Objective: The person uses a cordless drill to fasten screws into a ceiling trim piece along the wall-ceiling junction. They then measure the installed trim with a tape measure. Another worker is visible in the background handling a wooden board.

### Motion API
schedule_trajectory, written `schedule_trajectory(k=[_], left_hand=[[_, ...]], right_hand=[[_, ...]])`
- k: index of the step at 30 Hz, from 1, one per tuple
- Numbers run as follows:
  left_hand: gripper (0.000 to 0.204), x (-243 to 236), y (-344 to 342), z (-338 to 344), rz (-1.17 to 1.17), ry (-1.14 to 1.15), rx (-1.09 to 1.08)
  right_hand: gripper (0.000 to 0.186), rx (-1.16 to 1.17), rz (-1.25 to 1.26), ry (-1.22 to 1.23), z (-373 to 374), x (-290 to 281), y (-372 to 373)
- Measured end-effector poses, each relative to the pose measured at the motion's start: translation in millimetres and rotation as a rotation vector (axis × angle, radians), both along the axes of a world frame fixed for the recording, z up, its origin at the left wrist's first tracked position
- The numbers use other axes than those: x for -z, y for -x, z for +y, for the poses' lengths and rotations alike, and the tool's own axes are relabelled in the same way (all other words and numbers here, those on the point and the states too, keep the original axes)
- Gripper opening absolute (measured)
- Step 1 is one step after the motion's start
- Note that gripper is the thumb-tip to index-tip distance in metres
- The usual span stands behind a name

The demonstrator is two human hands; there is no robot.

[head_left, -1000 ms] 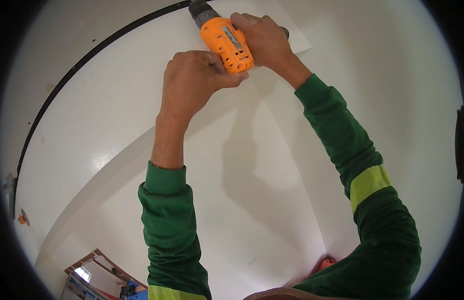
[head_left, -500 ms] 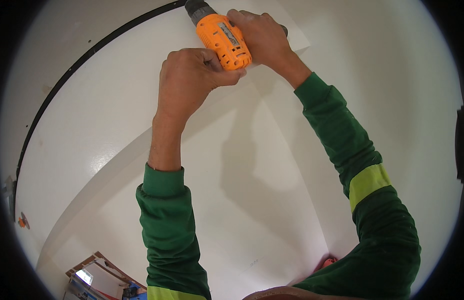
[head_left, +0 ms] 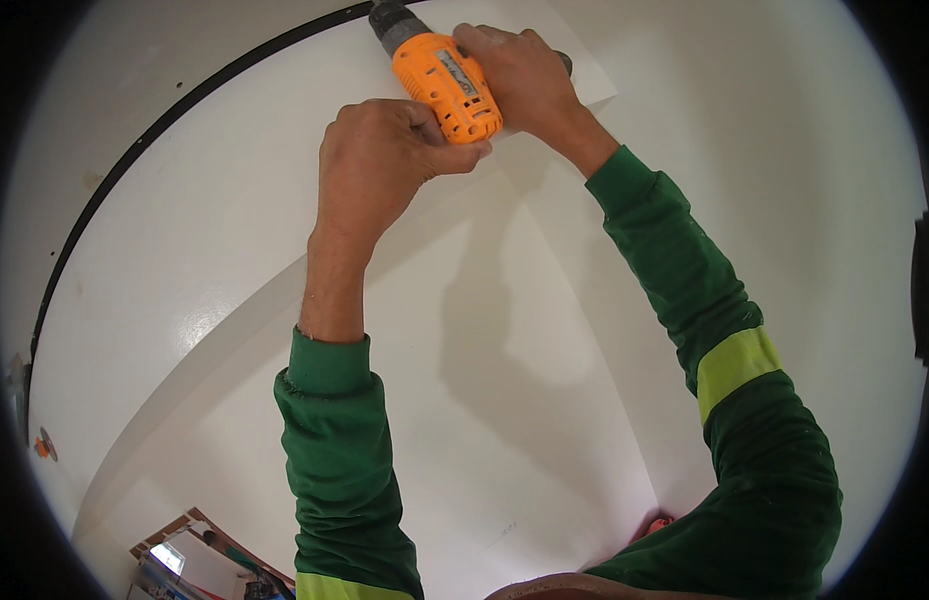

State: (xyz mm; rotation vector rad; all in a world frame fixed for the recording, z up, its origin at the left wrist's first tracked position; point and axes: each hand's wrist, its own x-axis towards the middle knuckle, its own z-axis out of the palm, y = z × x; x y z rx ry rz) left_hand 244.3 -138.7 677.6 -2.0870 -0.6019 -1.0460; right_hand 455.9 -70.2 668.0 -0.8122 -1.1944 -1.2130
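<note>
I hold an orange drill (head_left: 441,82) with a black chuck raised against a white surface (head_left: 225,150), its front end at a thin black strip (head_left: 156,130) along the top. My left hand (head_left: 380,170) grips the rear of the drill body from below, fingers curled around it. My right hand (head_left: 520,85) wraps around the drill on its right side, probably at the handle, whose dark end sticks out beyond the knuckles. The drill's tip is too small and near the frame edge to make out clearly. Both forearms, in green sleeves with yellow-green bands, reach up from the lower edge.
White planes meet in stepped edges and corners around my arms. At far left sits a small orange-and-grey item (head_left: 45,445). A wood-edged opening (head_left: 165,525) at lower left shows a bright window and clutter. A dark object (head_left: 921,288) lines the right rim, and something red (head_left: 657,525) shows behind my right arm.
The drill and both my hands have shifted slightly up and left since a second ago, with the grip unchanged. A dark greenish shape has appeared inside the lower-left opening.
</note>
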Motion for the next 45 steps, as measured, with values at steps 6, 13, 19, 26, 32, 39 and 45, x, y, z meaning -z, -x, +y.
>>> schedule_trajectory(k=[6, 13, 19, 26, 32, 39, 45], left_hand=[[0.039, -1, 3, 0, -0.014, 0.016, -0.011], [0.041, 1, 0, 7, -0.004, -0.033, 0.083], [0.046, 3, -4, -5, -0.006, 0.049, -0.029], [0.044, 20, 1, -33, -0.091, 0.211, 0.101], [0.043, 136, 33, -35, -0.669, 0.857, 0.694], [0.035, 462, 91, -42, -1.492, 2.342, 1.124], [0.021, 686, 148, -119, -2.069, 2.336, 0.737]], right_hand=[[0.047, -0.020, -0.016, -0.001, -1, -2, 2], [0.045, -0.021, -0.002, -0.005, -2, 1, -1], [0.045, -0.014, -0.026, 0.025, -6, 0, -4], [0.046, -0.028, -0.086, 0.087, -17, 6, -11], [0.040, -0.121, -0.141, 0.089, -20, 43, -21], [0.030, -1.182, 0.300, 0.362, -32, 252, -15], [0.010, -1.150, 0.570, 0.351, -89, 357, 62]])
